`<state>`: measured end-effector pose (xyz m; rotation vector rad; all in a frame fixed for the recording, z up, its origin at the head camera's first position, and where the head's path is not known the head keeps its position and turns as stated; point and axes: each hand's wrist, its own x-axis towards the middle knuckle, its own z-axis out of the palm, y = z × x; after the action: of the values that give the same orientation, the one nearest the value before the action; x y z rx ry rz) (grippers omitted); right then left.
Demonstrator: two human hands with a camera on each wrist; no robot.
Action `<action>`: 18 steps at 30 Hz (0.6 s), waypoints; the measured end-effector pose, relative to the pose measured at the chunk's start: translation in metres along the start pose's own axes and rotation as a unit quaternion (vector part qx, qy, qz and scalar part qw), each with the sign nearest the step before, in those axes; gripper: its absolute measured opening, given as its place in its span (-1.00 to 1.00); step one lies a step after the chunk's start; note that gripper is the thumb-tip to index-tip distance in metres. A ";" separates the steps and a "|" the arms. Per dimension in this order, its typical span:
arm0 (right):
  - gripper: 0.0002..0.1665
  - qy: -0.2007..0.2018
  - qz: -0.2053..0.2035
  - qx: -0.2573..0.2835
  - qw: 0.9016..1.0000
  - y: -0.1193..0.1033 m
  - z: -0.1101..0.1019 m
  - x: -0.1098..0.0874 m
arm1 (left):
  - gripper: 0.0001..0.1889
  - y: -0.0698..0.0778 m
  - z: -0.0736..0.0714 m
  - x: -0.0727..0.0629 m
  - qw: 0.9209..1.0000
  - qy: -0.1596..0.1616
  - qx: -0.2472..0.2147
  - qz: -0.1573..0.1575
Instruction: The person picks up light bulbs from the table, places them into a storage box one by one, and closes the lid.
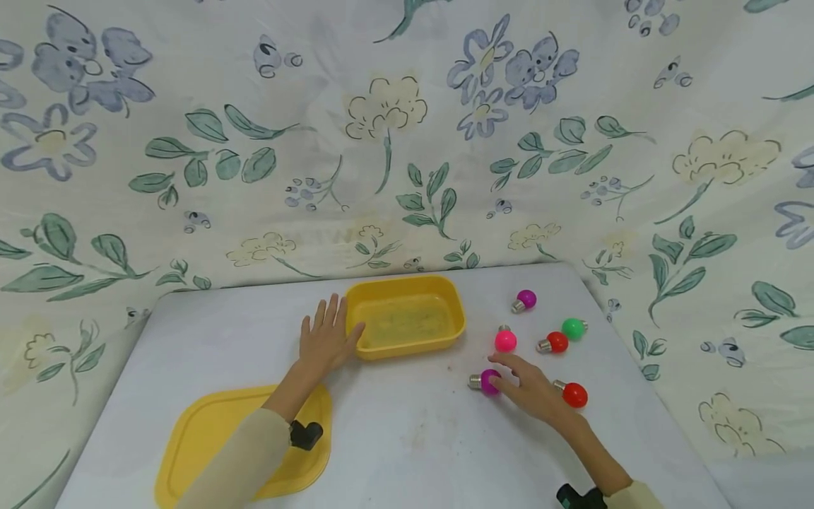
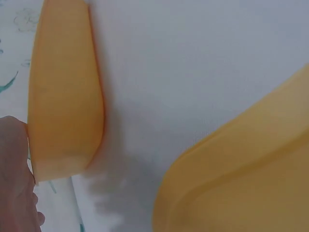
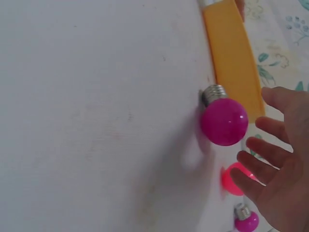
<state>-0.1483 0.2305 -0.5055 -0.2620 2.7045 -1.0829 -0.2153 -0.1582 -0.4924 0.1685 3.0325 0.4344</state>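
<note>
My left hand (image 1: 324, 339), its fingers straight, rests against the left end of a yellow plastic tub (image 1: 407, 348). In the left wrist view the thumb side of that hand (image 2: 17, 174) meets the tub's rim. Just over a purple light bulb (image 1: 490, 382) with a silver screw base hovers my right hand (image 1: 528, 389). Its fingers are spread and slightly bent. The right wrist view shows a gap between these fingers and the purple bulb (image 3: 224, 122), which lies on the white table.
A pink bulb (image 1: 505, 341), a second purple bulb (image 1: 526, 300), a green bulb (image 1: 574, 329) and two red bulbs, one further back (image 1: 557, 342) and one nearer (image 1: 575, 395), lie on the right. A yellow lid (image 1: 305, 459) lies flat under my left forearm. Floral cloth (image 1: 381, 177) hangs behind the table.
</note>
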 end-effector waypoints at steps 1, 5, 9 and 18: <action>-0.40 -0.002 0.004 -0.001 1.000 0.001 0.001 -0.001 | -0.19 0.000 0.001 0.001 1.000 0.000 0.000 -0.001; -0.38 -0.006 0.018 -0.002 1.000 0.003 0.006 -0.003 | -0.16 0.001 0.004 0.001 1.000 -0.002 -0.003 -0.005; -0.36 -0.006 0.014 0.001 1.000 0.006 0.010 -0.003 | -0.14 0.001 0.006 0.001 1.000 -0.001 -0.009 -0.009; -0.39 0.015 -0.004 0.017 1.000 0.012 0.016 -0.004 | -0.15 0.003 0.008 0.000 1.000 0.026 -0.009 0.001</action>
<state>-0.1418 0.2300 -0.5245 -0.2537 2.7110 -1.1449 -0.2140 -0.1530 -0.4992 0.1619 3.0775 0.4733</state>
